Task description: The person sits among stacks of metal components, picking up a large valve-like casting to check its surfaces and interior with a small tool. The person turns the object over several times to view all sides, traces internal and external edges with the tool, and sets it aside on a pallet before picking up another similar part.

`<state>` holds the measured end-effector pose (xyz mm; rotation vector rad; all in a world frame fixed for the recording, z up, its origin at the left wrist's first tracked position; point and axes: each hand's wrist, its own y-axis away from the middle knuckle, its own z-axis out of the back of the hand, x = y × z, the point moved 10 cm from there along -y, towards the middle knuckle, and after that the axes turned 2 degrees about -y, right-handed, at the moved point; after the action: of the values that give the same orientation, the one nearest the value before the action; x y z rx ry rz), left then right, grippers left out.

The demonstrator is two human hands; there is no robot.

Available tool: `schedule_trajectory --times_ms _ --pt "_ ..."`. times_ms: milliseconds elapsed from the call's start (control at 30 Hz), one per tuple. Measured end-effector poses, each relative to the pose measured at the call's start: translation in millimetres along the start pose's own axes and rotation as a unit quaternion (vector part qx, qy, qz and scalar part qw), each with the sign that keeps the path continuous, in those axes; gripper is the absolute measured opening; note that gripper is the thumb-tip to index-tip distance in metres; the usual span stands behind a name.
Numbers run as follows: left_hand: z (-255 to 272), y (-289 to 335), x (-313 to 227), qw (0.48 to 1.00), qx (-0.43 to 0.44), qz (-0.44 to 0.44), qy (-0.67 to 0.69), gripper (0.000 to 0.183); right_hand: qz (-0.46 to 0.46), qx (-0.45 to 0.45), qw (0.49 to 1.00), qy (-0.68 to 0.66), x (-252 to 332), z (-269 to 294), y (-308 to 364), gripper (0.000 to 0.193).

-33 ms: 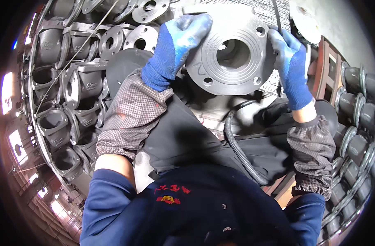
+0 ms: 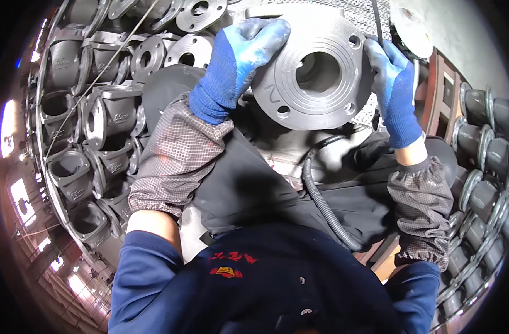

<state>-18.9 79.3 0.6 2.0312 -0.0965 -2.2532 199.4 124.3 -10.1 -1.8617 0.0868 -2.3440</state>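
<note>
A grey metal flanged valve body (image 2: 271,78) stands in front of me with a round flange facing me. Its flange has a large central bore, bolt holes and a dark hand-drawn mark at the lower left. My left hand (image 2: 249,50), in a blue coated glove, grips the body's upper left edge, thumb on the face. On the other side, my right hand (image 2: 391,72), gloved alike, closes round the right edge; some of its fingertips are hidden behind the casting.
Rows of similar grey castings (image 2: 67,61) lie stacked to the left, and more flanged castings (image 2: 483,195) to the right. A grey corrugated hose (image 2: 324,209) curves over my lap. Beyond the right hand stands a reddish-brown frame (image 2: 441,92). A thin dark cable (image 2: 377,22) hangs behind.
The view has shifted very slightly. Inside the bore, the bright patch at its upper left has gone dark. Both hands keep their hold on the valve body.
</note>
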Motion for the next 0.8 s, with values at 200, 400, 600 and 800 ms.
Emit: schedule_trajectory --times_ms 200,400,600,800 --pt "-35 -4 -1 0.995 0.053 -0.009 -0.087 0.044 -0.096 -0.001 0.99 0.104 -30 26 11 0.032" --pt "-60 -7 3 0.992 0.105 -0.003 -0.076 0.041 -0.044 0.037 0.984 0.166 -22 38 9 0.031" --pt "-47 -10 13 0.991 0.061 -0.062 -0.099 0.035 -0.057 -0.032 0.993 0.095 1 52 17 0.027" --pt "-50 -21 40 0.991 0.117 -0.068 -0.02 0.043 0.121 0.013 0.988 0.095 57 23 10 0.02"
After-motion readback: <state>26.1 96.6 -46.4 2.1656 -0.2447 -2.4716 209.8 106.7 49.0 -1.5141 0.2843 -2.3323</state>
